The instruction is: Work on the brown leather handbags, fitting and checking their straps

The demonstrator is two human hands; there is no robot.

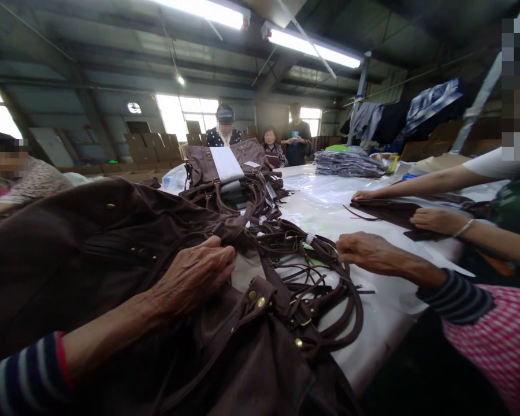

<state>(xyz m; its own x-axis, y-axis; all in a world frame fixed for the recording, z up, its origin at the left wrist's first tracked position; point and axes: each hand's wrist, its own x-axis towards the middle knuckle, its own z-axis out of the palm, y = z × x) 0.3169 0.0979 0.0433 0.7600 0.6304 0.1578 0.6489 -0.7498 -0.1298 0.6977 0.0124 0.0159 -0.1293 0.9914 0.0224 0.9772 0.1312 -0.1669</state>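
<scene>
A large dark brown handbag [260, 346] with brass-coloured studs fills the front, its beige lining [248, 267] showing at the opening. My left hand [195, 266] is closed on the bag's upper edge beside that lining. To the right, my right hand [368, 252] is closed at a rounded brown bag handle [359, 303]; its fingertips are partly hidden. Between my hands lie several tangled brown handles and thin straps [299, 271], some with white wrapping. More brown leather [69, 242] spreads under and left of my left arm.
Stacked brown bags [199, 164] with white paper bands stand ahead on the white-covered table [303, 185]. At right, a co-worker's hands [437, 221] hold a flat brown piece [390, 212]. Plastic-wrapped items [349, 162] are piled behind. Another person [43, 176] leans in at left.
</scene>
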